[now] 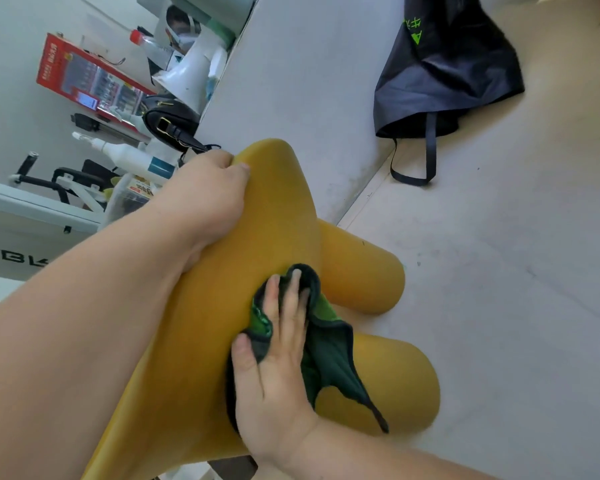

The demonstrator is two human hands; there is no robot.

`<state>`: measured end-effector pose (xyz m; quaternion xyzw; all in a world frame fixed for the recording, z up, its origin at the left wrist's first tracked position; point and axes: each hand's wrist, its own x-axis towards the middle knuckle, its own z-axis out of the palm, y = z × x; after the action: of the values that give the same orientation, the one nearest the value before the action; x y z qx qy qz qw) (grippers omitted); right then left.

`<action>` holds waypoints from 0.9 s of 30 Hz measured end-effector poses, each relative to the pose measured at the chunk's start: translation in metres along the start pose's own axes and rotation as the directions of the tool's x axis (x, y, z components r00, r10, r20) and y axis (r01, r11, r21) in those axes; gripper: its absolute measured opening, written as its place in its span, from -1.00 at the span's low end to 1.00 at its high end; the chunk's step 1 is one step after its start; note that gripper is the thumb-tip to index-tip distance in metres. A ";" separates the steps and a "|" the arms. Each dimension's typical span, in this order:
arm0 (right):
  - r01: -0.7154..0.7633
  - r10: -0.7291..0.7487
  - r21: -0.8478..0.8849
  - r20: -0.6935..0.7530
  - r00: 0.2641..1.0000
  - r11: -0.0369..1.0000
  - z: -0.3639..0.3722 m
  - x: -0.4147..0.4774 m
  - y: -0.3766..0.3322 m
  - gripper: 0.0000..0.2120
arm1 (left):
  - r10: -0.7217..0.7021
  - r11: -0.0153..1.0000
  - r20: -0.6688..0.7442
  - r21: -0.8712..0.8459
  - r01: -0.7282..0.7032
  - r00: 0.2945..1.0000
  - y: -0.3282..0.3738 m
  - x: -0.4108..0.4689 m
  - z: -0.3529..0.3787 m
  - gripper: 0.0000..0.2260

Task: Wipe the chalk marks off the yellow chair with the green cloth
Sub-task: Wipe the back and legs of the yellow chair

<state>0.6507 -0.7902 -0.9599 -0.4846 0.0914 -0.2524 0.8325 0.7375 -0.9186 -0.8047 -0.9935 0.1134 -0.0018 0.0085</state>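
Observation:
The yellow chair (278,216) is tipped over in front of me, and two thick round legs (364,271) point out to the right. My left hand (208,199) grips the chair's rounded upper edge, fingers curled over it. Lower down, my right hand (274,368) presses the green cloth (329,348) flat against the chair's smooth surface with straight fingers. The cloth is bunched under the palm, and a dark corner hangs down over the nearer leg. I see no chalk marks on the bare yellow surface.
A black bag (444,74) with a strap lies on the pale floor (516,271) at the upper right, against a grey panel (302,81). Behind the panel are a black handbag (170,123), a white bottle (129,157), a red box (87,77) and a seated person (181,29).

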 end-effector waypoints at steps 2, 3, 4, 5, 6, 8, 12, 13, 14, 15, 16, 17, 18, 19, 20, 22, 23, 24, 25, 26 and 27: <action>0.017 -0.017 0.016 -0.048 0.999 1.000 -0.010 0.026 0.007 -0.53 | 0.023 1.000 0.021 -0.020 -0.022 1.000 -0.002 -0.001 -0.001 -0.66; -0.002 0.005 0.043 -0.074 0.997 0.999 -0.016 0.046 0.009 -0.56 | 0.035 0.999 0.034 -0.039 -0.033 0.999 -0.003 -0.003 -0.002 -0.63; -0.049 0.056 0.080 -0.088 0.995 0.996 -0.024 0.066 0.012 -0.57 | 0.052 0.997 0.049 -0.062 -0.049 0.997 -0.006 -0.004 -0.004 -0.60; -0.103 0.114 0.121 -0.086 0.990 0.987 -0.032 0.087 0.013 -0.57 | 0.074 0.994 0.066 -0.087 -0.068 0.995 -0.010 -0.006 -0.006 -0.59; -0.155 0.167 0.148 -0.074 0.983 0.977 -0.038 0.105 0.014 -0.54 | 0.097 0.990 0.083 -0.110 -0.088 0.992 -0.013 -0.010 -0.009 -0.58; -0.209 0.219 0.138 -0.058 0.974 0.968 -0.044 0.123 0.014 -0.46 | 0.139 0.980 0.099 -0.154 -0.122 0.985 -0.019 -0.021 -0.014 -0.58; -0.094 0.110 0.129 -0.121 0.986 0.987 -0.029 0.078 0.010 -0.50 | 0.168 0.960 0.069 -0.239 -0.147 0.983 -0.038 -0.056 -0.014 -0.63; -0.051 0.062 0.093 -0.117 0.991 0.994 -0.021 0.053 0.008 -0.51 | 0.182 0.955 0.074 -0.251 -0.158 0.981 -0.045 -0.069 -0.014 -0.63; -0.014 0.020 0.058 -0.102 0.995 0.998 -0.012 0.027 0.007 -0.48 | 0.208 0.949 0.063 -0.254 -0.186 0.976 -0.054 -0.081 -0.013 -0.63; 0.007 -0.005 0.031 -0.086 0.996 0.999 -0.004 0.006 0.006 -0.44 | 0.233 0.944 0.053 -0.251 -0.212 0.971 -0.063 -0.091 -0.013 -0.61; 0.013 -0.012 0.008 -0.076 0.997 1.000 0.002 -0.010 0.007 -0.39 | 0.248 0.942 0.045 -0.243 -0.231 0.968 -0.071 -0.097 -0.012 -0.58; 0.019 -0.020 -0.013 -0.079 0.997 1.000 0.007 -0.019 0.010 -0.36 | 0.253 0.943 0.036 -0.231 -0.238 0.967 -0.075 -0.099 -0.012 -0.55; 0.034 -0.036 -0.024 -0.089 0.995 0.999 0.008 -0.019 0.013 -0.36 | 0.255 0.946 0.029 -0.214 -0.244 0.966 -0.076 -0.097 -0.011 -0.52; 0.052 -0.054 -0.024 -0.107 0.993 0.998 0.007 -0.013 0.015 -0.38 | 0.258 0.949 0.020 -0.193 -0.249 0.966 -0.074 -0.093 -0.011 -0.51; 0.066 -0.068 -0.018 -0.128 0.990 0.998 0.004 -0.002 0.017 -0.41 | 0.258 0.953 0.012 -0.171 -0.252 0.966 -0.071 -0.087 -0.010 -0.51; 0.065 -0.061 0.020 -0.158 0.986 0.998 -0.007 0.033 0.014 -0.50 | 0.220 0.960 0.000 -0.178 -0.216 0.976 -0.058 -0.073 -0.007 -0.56; 0.042 -0.032 0.055 -0.169 0.985 0.998 -0.014 0.054 0.012 -0.54 | 0.192 0.962 -0.005 -0.197 -0.189 0.981 -0.050 -0.064 -0.007 -0.57; 0.012 0.006 0.098 -0.177 0.984 0.995 -0.022 0.075 0.008 -0.58 | 0.170 0.963 -0.011 -0.212 -0.168 0.985 -0.041 -0.056 -0.007 -0.59; -0.013 0.038 0.139 -0.182 0.983 0.990 -0.029 0.094 0.004 -0.61 | 0.160 0.962 -0.013 -0.222 -0.158 0.987 -0.031 -0.047 -0.007 -0.59; -0.027 0.060 0.171 -0.189 0.980 0.985 -0.036 0.107 0.000 -0.63 | 0.153 0.961 -0.014 -0.232 -0.152 0.988 -0.022 -0.039 -0.007 -0.59; -0.034 0.072 0.192 -0.194 0.978 0.981 -0.039 0.113 -0.001 -0.64 | 0.141 0.962 -0.014 -0.235 -0.140 0.990 -0.015 -0.031 -0.007 -0.59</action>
<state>0.7321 -0.8778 -0.9683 -0.3735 0.1631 -0.2848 0.8676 0.7101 -0.8974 -0.7971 -0.9769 0.1830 0.0138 -0.1092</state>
